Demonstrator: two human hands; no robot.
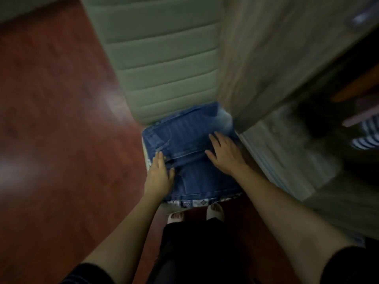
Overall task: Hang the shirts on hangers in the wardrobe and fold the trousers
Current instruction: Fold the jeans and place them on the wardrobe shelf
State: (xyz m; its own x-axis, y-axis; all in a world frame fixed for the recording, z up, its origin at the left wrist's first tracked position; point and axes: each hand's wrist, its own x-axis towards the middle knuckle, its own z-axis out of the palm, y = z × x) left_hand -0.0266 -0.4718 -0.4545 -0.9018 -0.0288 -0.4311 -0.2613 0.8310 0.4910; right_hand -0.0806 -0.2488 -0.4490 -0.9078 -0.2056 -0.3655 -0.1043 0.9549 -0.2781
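A pair of blue jeans, folded into a square, lies on the near end of a pale green padded bench. A patterned white cloth peeks out under the jeans' near edge. My left hand rests on the jeans' left edge by the waistband, fingers together and thumb on the denim. My right hand lies flat on top of the jeans at the right, fingers spread. The picture is blurred.
A wardrobe door stands just right of the bench. Behind it the dark wardrobe interior shows a striped garment. Reddish wooden floor spreads to the left. My feet in pale slippers stand at the bench's end.
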